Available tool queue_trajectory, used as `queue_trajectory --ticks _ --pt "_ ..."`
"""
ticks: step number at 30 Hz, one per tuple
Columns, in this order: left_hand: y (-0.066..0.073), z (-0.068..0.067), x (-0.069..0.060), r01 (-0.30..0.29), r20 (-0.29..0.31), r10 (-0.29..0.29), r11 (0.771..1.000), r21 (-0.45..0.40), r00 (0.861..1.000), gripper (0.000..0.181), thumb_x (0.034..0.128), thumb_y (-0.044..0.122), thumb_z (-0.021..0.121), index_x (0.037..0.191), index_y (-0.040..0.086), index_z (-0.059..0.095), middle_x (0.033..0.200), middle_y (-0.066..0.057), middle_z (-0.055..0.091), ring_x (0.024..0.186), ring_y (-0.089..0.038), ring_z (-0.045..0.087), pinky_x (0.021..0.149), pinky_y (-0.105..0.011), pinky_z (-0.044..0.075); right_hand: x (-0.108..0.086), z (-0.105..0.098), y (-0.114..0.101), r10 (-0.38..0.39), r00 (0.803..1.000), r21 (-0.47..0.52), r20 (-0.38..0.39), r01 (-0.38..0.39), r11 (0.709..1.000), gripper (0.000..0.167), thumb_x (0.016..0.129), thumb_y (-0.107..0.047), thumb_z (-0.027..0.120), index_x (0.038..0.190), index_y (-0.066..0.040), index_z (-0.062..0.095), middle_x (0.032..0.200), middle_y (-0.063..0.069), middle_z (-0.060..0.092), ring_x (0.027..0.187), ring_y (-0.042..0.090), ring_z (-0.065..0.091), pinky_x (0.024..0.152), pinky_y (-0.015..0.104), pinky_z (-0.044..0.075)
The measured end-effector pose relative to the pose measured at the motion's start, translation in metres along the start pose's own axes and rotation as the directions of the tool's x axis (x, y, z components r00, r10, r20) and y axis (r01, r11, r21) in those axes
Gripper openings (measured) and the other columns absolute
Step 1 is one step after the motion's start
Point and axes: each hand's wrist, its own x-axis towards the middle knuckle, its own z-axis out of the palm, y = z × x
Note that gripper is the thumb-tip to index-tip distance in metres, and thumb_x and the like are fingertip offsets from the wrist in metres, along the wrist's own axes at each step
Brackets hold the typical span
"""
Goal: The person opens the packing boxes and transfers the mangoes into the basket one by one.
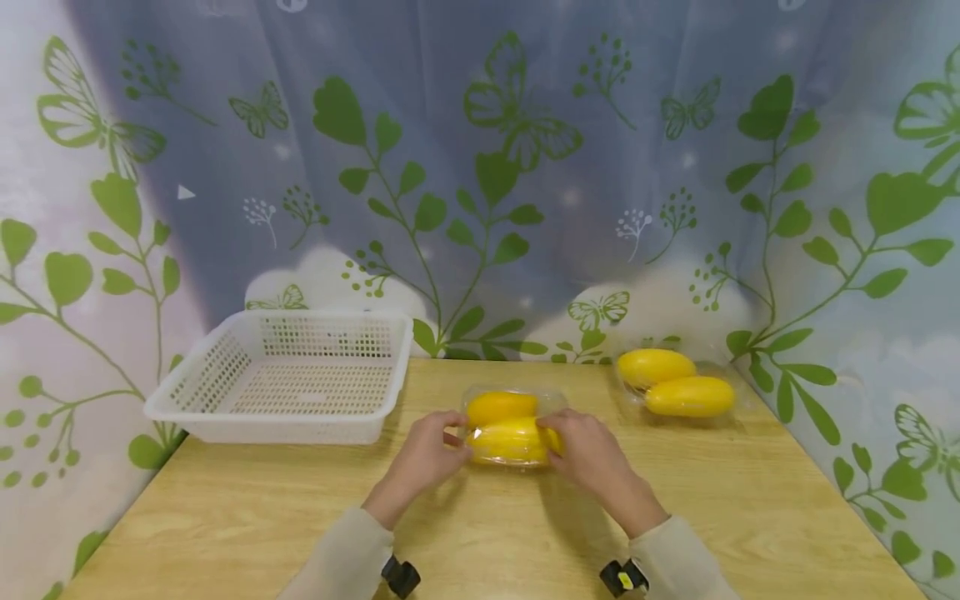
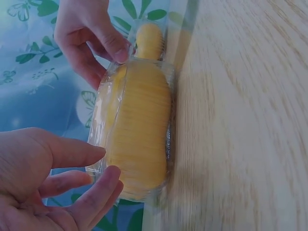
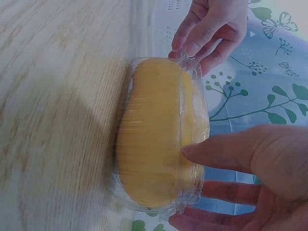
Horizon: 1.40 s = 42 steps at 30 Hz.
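A clear plastic container [image 1: 551, 402] with yellow oblong fruits [image 1: 504, 439] inside lies at the table's middle. My left hand [image 1: 429, 454] pinches its left end between thumb and fingers; the right wrist view shows this left hand [image 3: 214, 29] at the container's far corner. At the other end, my right hand [image 1: 592, 458] grips the edge, its thumb on the lid in the right wrist view and its fingers along the side. Whether the lid is fastened, I cannot tell.
A white perforated basket [image 1: 277, 429] stands at the table's back left. Another clear package with two yellow fruits [image 1: 690, 397] lies at the back right. Behind the wooden table [image 1: 495, 542] hangs a curtain [image 1: 420, 167] with leaves and butterflies.
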Motion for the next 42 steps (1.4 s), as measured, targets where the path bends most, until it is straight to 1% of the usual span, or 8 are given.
queue_trajectory --ticks 9,14,17,21,24,28,36,42 --pt "-0.0049 0.0005 -0.0065 -0.006 0.016 0.006 1.0 0.015 1.0 0.042 0.0858 0.004 0.078 0.125 -0.005 0.066 0.136 -0.027 0.062 0.091 -0.025 0.074 0.069 -0.03 0.062 -0.0074 0.0027 0.0015 -0.05 0.999 0.006 0.011 0.05 0.999 0.038 0.078 0.001 0.085 0.115 -0.002 0.076 0.115 0.016 0.077 0.103 0.037 0.073 0.09 0.05 0.06" --pt "-0.0052 -0.0009 -0.004 0.002 0.033 -0.003 1.0 0.003 0.999 0.056 0.0877 0.007 0.078 0.139 -0.003 0.058 0.14 -0.028 0.059 0.091 -0.022 0.074 0.07 -0.031 0.062 -0.0057 -0.0002 0.003 -0.079 0.997 0.014 0.007 0.079 0.997 0.039 0.078 0.004 0.082 0.116 0.0 0.075 0.115 0.017 0.077 0.102 0.037 0.074 0.088 0.05 0.06" --pt "-0.0058 -0.0013 -0.0023 -0.01 0.065 0.01 1.0 -0.005 0.998 0.066 0.0904 0.009 0.076 0.149 -0.002 0.048 0.144 -0.031 0.053 0.087 -0.017 0.072 0.07 -0.029 0.061 -0.0045 -0.0013 0.0033 -0.085 0.996 0.007 0.005 0.085 0.996 0.039 0.078 0.003 0.083 0.116 0.0 0.076 0.115 0.017 0.077 0.103 0.037 0.074 0.088 0.049 0.061" --pt "-0.0079 0.0006 -0.0027 -0.012 0.12 0.014 1.0 -0.019 0.993 0.07 0.0948 0.012 0.071 0.156 -0.002 0.04 0.149 -0.032 0.049 0.062 -0.006 0.053 0.055 -0.02 0.049 -0.004 -0.0014 0.0031 -0.092 0.996 0.006 0.011 0.092 0.996 0.039 0.078 0.003 0.083 0.116 0.0 0.075 0.115 0.017 0.077 0.102 0.037 0.074 0.088 0.049 0.061" --pt "-0.0088 0.002 -0.0025 -0.009 0.132 0.012 1.0 -0.026 0.991 0.07 0.0957 0.012 0.07 0.157 -0.002 0.038 0.149 -0.032 0.049 0.052 -0.006 0.039 0.048 -0.017 0.039 -0.0034 -0.0012 0.0031 -0.1 0.995 0.004 0.01 0.1 0.995 0.04 0.078 0.003 0.083 0.117 0.0 0.075 0.114 0.018 0.077 0.102 0.037 0.074 0.088 0.049 0.061" --pt "-0.0077 0.0017 -0.0013 -0.018 0.122 0.02 1.0 -0.019 0.992 0.071 0.0944 0.011 0.07 0.156 -0.005 0.038 0.15 -0.033 0.049 0.052 -0.006 0.043 0.047 -0.018 0.04 -0.0021 -0.0016 0.0031 -0.119 0.993 -0.005 -0.003 0.119 0.993 0.039 0.078 0.003 0.083 0.116 0.0 0.076 0.113 0.018 0.077 0.102 0.036 0.074 0.088 0.048 0.061" --pt "-0.0034 0.0003 -0.0004 0.002 0.123 -0.001 1.0 -0.011 0.992 0.072 0.0947 0.012 0.071 0.155 -0.007 0.037 0.151 -0.033 0.048 0.055 -0.007 0.051 0.049 -0.02 0.045 -0.0001 -0.0016 0.0052 -0.152 0.988 -0.04 -0.033 0.151 0.988 0.037 0.076 0.002 0.084 0.112 -0.001 0.076 0.109 0.017 0.078 0.098 0.034 0.075 0.085 0.046 0.062" --pt "-0.0042 0.0002 -0.001 0.011 0.128 -0.008 1.0 -0.028 0.992 0.073 0.0944 0.011 0.071 0.156 -0.007 0.036 0.149 -0.031 0.05 0.048 -0.006 0.04 0.047 -0.019 0.04 0.0 -0.0007 0.0053 -0.152 0.988 -0.051 -0.021 0.151 0.987 0.036 0.076 0.001 0.085 0.111 -0.001 0.076 0.109 0.017 0.078 0.096 0.034 0.075 0.085 0.046 0.062"
